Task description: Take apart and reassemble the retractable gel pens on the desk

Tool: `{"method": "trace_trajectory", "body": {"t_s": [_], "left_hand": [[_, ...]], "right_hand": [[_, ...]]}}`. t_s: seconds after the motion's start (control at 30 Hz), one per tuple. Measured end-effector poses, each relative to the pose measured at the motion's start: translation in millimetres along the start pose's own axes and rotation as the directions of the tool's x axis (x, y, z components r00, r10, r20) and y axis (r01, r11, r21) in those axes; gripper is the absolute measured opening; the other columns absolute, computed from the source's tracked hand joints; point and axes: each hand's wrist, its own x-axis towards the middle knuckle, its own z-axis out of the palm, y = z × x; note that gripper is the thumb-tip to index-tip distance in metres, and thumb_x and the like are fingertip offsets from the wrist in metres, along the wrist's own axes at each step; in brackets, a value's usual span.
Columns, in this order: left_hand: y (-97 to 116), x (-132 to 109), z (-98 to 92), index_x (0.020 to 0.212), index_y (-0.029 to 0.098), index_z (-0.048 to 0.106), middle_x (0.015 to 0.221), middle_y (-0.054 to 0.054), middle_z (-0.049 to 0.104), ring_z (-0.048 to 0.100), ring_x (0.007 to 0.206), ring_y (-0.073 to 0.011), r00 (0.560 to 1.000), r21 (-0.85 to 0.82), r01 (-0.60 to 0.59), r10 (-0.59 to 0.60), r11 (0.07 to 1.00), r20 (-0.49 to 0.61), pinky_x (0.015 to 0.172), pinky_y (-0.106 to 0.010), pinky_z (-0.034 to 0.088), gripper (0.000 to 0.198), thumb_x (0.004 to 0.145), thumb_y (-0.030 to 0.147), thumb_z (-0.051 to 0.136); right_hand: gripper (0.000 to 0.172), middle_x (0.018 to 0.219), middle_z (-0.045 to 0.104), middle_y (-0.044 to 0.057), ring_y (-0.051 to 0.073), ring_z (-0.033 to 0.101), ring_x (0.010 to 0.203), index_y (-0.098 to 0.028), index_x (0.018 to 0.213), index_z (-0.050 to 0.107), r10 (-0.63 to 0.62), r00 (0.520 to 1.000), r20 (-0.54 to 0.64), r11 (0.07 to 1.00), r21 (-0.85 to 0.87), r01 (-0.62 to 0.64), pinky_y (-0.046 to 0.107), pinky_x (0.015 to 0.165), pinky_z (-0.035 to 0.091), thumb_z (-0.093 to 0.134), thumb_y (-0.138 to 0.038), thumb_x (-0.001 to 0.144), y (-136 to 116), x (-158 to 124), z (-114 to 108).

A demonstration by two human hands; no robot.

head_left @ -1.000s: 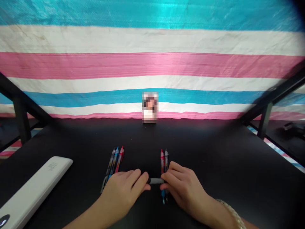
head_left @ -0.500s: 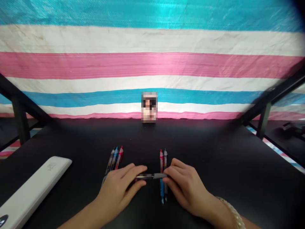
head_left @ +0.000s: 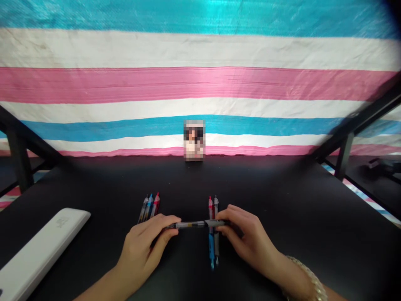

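A clear-barrelled pen with a grey grip (head_left: pixel 189 225) lies level between my two hands, just above the table. My left hand (head_left: pixel 150 242) pinches its left end between thumb and fingers. The grey grip at the right end is pinched by my right hand (head_left: pixel 247 238). Under that end lie two pens side by side: one with a red top and a blue grip (head_left: pixel 211 246), the other grey (head_left: pixel 216 248). Beyond my left hand rest a black-grey pen (head_left: pixel 143 210), a blue pen (head_left: pixel 149 207) and a red pen (head_left: pixel 155 205), their lower parts hidden by the hand.
A long white device (head_left: pixel 46 251) lies at the left on the black table (head_left: pixel 269 188). At the back edge stands a small blurred card or box (head_left: pixel 194 141) before a striped sheet (head_left: pixel 125 85). Black frame bars slope down at both sides.
My left hand has slid left, away from my right hand, and more of the pen's clear barrel shows between them. The view has shifted slightly.
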Motion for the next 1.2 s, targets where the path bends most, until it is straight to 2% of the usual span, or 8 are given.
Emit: {"method": "trace_trajectory", "body": {"t_s": [0.13, 0.27, 0.43, 0.57, 0.77, 0.9, 1.07, 1.2], "left_hand": [[2.1, 0.7, -0.6, 0.107, 0.025, 0.070, 0.083, 0.001, 0.075, 0.067, 0.060, -0.0114, 0.999, -0.001, 0.019, -0.019, 1.000, -0.027, 0.065, -0.019, 0.053, 0.018, 0.095, 0.016, 0.061], [2.8, 0.5, -0.6, 0.108, 0.026, 0.070, 0.081, 0.002, 0.076, 0.065, 0.055, -0.0099, 0.999, -0.005, 0.040, -0.040, 0.999, -0.025, 0.063, -0.018, 0.054, 0.019, 0.094, 0.017, 0.062], [1.8, 1.0, -0.5, 0.107, 0.026, 0.071, 0.074, 0.004, 0.074, 0.065, 0.050, -0.0086, 0.995, -0.028, 0.092, -0.093, 0.995, -0.033, 0.058, -0.016, 0.052, 0.018, 0.093, 0.018, 0.062], [0.6, 0.8, -0.7, 0.107, 0.026, 0.072, 0.071, 0.005, 0.074, 0.064, 0.049, -0.0078, 0.993, -0.055, 0.115, -0.117, 0.992, -0.029, 0.056, -0.015, 0.051, 0.018, 0.093, 0.019, 0.062], [-1.5, -1.2, 0.3, 0.107, 0.026, 0.072, 0.071, 0.005, 0.074, 0.065, 0.049, -0.0077, 0.983, -0.094, 0.177, -0.180, 0.980, -0.023, 0.055, -0.014, 0.052, 0.019, 0.093, 0.019, 0.062], [-1.7, 0.0, 1.5, 0.107, 0.025, 0.072, 0.071, 0.005, 0.074, 0.064, 0.048, -0.0081, 0.983, -0.111, 0.179, -0.182, 0.978, -0.018, 0.053, -0.014, 0.052, 0.019, 0.093, 0.019, 0.062], [-0.5, 1.1, 2.3, 0.106, 0.027, 0.073, 0.069, 0.006, 0.073, 0.064, 0.049, -0.0068, 0.981, -0.125, 0.187, -0.192, 0.974, -0.029, 0.053, -0.012, 0.051, 0.019, 0.093, 0.018, 0.062], [-1.6, -0.3, 2.4, 0.106, 0.028, 0.073, 0.070, 0.007, 0.073, 0.064, 0.049, -0.0061, 0.980, -0.127, 0.192, -0.196, 0.973, -0.019, 0.054, -0.011, 0.051, 0.020, 0.092, 0.018, 0.062]], "right_hand": [[0.018, 0.080, 0.064, 0.002, 0.015, 0.053, 0.064, -0.019, 0.095, 0.067, 0.167, 0.983, 0.080, 0.970, 0.163, -0.178, 0.026, 0.059, 0.043, 0.060, -0.035, 0.097, -2.5, 0.0, -3.1], [0.046, 0.068, 0.061, 0.001, 0.014, 0.055, 0.065, -0.018, 0.071, 0.059, 0.247, 0.958, 0.148, 0.916, 0.288, -0.281, 0.026, 0.062, 0.043, 0.043, -0.044, 0.105, -2.5, 1.6, -4.2], [0.027, 0.080, 0.063, 0.001, 0.015, 0.056, 0.071, -0.019, 0.090, 0.065, 0.296, 0.948, 0.115, 0.885, 0.341, -0.318, 0.025, 0.063, 0.041, 0.061, -0.045, 0.096, -0.3, 3.6, -4.4], [0.046, 0.068, 0.060, 0.001, 0.012, 0.049, 0.061, -0.018, 0.072, 0.060, 0.315, 0.935, 0.165, 0.834, 0.423, -0.356, 0.025, 0.057, 0.038, 0.048, -0.051, 0.102, -1.7, 5.5, -5.3], [0.031, 0.074, 0.061, 0.000, 0.011, 0.048, 0.062, -0.018, 0.088, 0.063, 0.346, 0.921, 0.181, 0.783, 0.485, -0.390, 0.023, 0.055, 0.036, 0.063, -0.048, 0.095, -1.5, 5.6, -5.6], [0.046, 0.068, 0.058, 0.000, 0.010, 0.045, 0.056, -0.017, 0.074, 0.060, 0.358, 0.911, 0.204, 0.782, 0.467, -0.412, 0.024, 0.053, 0.035, 0.051, -0.054, 0.100, 0.2, 5.6, -5.2], [0.035, 0.070, 0.059, -0.002, 0.010, 0.046, 0.057, -0.017, 0.086, 0.062, 0.368, 0.907, 0.207, 0.741, 0.523, -0.420, 0.023, 0.052, 0.035, 0.067, -0.052, 0.091, 0.9, 7.9, -6.1], [0.047, 0.066, 0.059, 0.000, 0.009, 0.045, 0.053, -0.016, 0.073, 0.058, 0.388, 0.887, 0.250, 0.737, 0.494, -0.462, 0.023, 0.050, 0.034, 0.053, -0.056, 0.098, 3.0, 8.1, -5.0]]}}
